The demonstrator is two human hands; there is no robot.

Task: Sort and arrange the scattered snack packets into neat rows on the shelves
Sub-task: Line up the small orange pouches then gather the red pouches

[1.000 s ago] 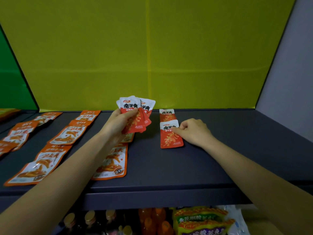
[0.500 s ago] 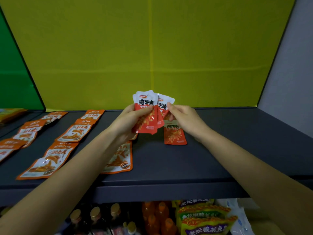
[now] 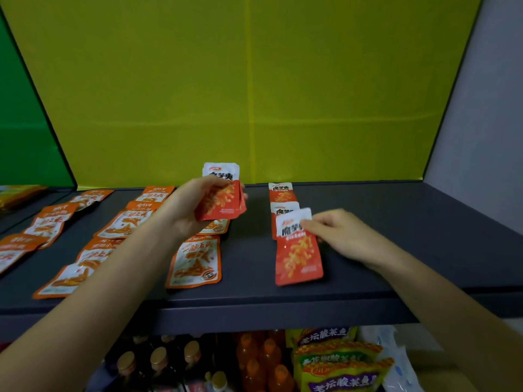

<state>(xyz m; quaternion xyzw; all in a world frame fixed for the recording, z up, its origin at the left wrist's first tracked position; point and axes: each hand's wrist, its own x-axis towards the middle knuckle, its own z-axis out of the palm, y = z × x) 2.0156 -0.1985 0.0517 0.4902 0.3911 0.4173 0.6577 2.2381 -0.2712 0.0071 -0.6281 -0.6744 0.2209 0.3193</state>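
Snack packets are shown on a dark grey flat shelf [image 3: 410, 222] that is backed by a yellow-green panel [image 3: 311, 94]. A thin stack of red-and-white foil packets [image 3: 223, 205] is gripped upright in the left hand [image 3: 189, 207], with the thumb laid across its printed face and the fingers curled behind. The stack is held clear of the shelf, near the middle of the board.

At 3 o'clock from the stack, a single red-and-white foil packet [image 3: 298, 258] is laid on the shelf with its lower end toward the front edge. Its white top end is pinched between the thumb and fingertips of the right hand [image 3: 342, 236]. That top end is overlapped onto a second red packet [image 3: 283, 212], and a third red packet [image 3: 281, 192] is placed at 12 o'clock of the second, so that a column running toward the back panel is formed.

From the shelf's 9 o'clock end to just under the left hand, orange-and-white flat packets [image 3: 195, 264] are set out in several rows, one of them partly hidden by that hand. A green panel [image 3: 22, 123] is seen at the far 9 o'clock edge.

Below the shelf, at 6 o'clock, dark bottles with tan caps [image 3: 158, 360], orange drink bottles [image 3: 253, 363] and yellow-and-purple printed bags [image 3: 339, 369] are stocked.
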